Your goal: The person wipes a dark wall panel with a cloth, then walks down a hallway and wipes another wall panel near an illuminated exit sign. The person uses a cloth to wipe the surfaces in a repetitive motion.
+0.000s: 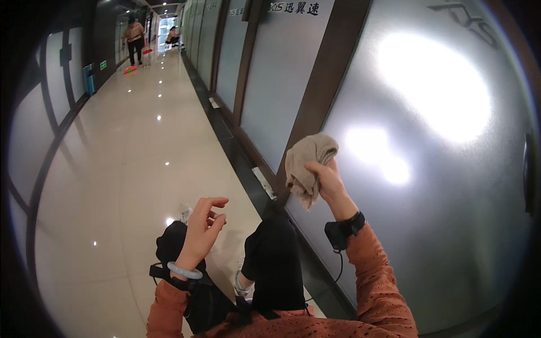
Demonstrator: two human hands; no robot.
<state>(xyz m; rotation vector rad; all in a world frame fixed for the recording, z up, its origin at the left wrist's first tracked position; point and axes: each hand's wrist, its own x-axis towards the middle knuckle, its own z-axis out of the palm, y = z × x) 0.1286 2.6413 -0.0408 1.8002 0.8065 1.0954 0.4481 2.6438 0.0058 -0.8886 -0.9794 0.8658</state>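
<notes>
A folded beige cloth (307, 167) is gripped in my right hand (333, 181), thumb on its near face. The cloth is beside a brown door frame (315, 93), at the edge of a frosted glass panel (405, 236); whether it touches either one I cannot tell. My left hand (203, 232) hangs above my bent knee, fingers curled and apart, with nothing in it. A pale bangle (184, 270) circles my left wrist. On my right wrist sits a black strapped device (343, 230) with a cable.
Glossy beige floor tiles (139, 177) run down a corridor. A dark baseboard (230, 150) edges the glass wall on the right. Far off, a person (134, 38) stands near a red and green mop head (129, 69), and another person (172, 36) is low down by the wall.
</notes>
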